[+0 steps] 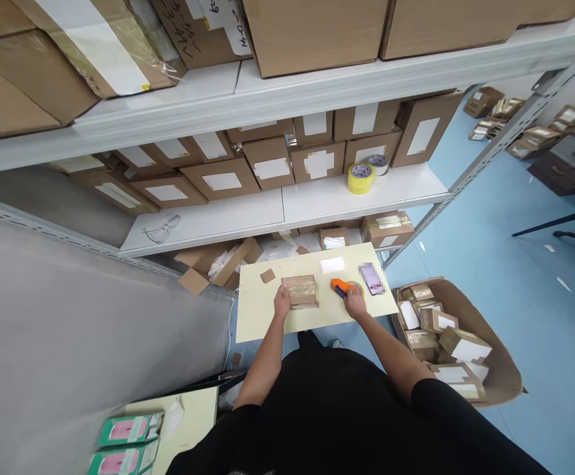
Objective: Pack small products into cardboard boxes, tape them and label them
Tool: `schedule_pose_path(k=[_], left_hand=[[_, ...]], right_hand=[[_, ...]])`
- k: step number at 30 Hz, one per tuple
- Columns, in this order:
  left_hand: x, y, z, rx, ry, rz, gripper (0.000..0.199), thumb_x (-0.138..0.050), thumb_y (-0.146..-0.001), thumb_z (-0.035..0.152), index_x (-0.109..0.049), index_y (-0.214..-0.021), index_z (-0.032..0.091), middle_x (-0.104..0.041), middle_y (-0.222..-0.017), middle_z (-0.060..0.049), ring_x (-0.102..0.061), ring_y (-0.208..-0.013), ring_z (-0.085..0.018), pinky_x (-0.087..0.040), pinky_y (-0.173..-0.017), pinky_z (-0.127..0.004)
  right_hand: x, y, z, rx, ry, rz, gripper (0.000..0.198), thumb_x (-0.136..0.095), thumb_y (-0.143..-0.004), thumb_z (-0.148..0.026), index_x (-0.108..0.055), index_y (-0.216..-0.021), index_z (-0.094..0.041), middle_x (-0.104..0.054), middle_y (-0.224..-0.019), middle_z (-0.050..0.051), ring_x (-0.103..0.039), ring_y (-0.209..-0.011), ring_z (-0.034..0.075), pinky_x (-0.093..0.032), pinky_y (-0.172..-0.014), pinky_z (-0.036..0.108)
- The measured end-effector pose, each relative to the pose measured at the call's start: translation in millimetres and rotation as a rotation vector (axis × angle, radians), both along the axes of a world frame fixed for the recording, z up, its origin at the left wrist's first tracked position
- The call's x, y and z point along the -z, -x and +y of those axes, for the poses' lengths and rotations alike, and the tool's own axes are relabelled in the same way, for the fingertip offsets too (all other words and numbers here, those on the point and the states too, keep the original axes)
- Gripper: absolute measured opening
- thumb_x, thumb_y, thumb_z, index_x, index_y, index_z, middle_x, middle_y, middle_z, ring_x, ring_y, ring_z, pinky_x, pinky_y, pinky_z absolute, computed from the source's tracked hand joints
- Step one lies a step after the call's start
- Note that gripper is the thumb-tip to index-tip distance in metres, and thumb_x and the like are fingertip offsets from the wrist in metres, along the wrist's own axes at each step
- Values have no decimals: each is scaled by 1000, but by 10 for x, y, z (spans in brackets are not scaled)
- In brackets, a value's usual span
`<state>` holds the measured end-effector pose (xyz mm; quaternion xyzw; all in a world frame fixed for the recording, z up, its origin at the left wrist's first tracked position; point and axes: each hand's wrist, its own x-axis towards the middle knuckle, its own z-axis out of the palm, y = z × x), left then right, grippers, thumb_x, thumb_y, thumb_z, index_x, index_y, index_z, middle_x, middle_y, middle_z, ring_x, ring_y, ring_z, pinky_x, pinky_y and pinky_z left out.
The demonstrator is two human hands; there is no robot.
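A small cardboard box [301, 290] with shiny clear tape across its top lies on the pale yellow tabletop [260, 316]. My left hand [282, 301] grips the box at its left edge. To the right, my right hand [355, 303] is closed around an orange and dark blue tape dispenser [339, 285], with a roll of tape in it. A white sheet of labels [332, 264] lies beyond the dispenser. Near the right edge of the top is a phone [372, 278], its screen blurred out. A small brown cardboard scrap [268, 276] sits behind the box on the left.
A metal shelf [317, 204] with labelled boxes stands in front. It bears a yellow tape roll [360, 178] and a white one [378, 163]. At right on the floor is a large carton [508, 376] of packed parcels. An open box [218, 267] stands behind the table's left.
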<state>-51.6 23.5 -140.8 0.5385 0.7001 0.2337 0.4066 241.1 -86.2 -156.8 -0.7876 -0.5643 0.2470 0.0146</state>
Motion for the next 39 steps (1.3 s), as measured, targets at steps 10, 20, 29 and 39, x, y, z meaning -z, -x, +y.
schedule_pose_path(k=[10, 20, 29, 39], left_hand=[[-66, -28, 12, -7, 22, 19, 55, -36, -105, 59, -69, -126, 20, -74, -130, -13, -65, -128, -31, -48, -112, -43], [-133, -115, -353, 11, -105, -205, 61, -35, -107, 56, -51, -152, 18, -67, -144, -15, -61, -135, -26, -48, -115, -40], [10, -24, -503, 88, -68, -176, 82, -63, -95, 39, -24, -167, 31, -31, -174, -9, -32, -159, -27, -36, -126, -45], [133, -519, -40, 582, 15, 236, 88, -72, -82, 42, -41, -162, 24, -13, -177, -15, 1, -163, -43, -21, -126, -64]], right_hand=[[-119, 187, 65, 182, -11, 200, 49, -48, -99, -20, -59, -146, -12, -64, -145, 20, -58, -137, 31, -42, -116, 42], [-600, 955, 377, 272, -209, 880, 66, -58, -86, -26, -54, -153, -24, -66, -147, 7, -61, -136, 28, -52, -112, 41], [-458, 688, 178, 312, -195, 885, 71, -56, -83, -25, -54, -154, -27, -54, -160, 6, -51, -147, 27, -49, -115, 42], [-429, 381, 627, 281, -247, 652, 75, -49, -87, -25, -42, -161, -26, -51, -162, 6, -50, -148, 22, -50, -113, 37]])
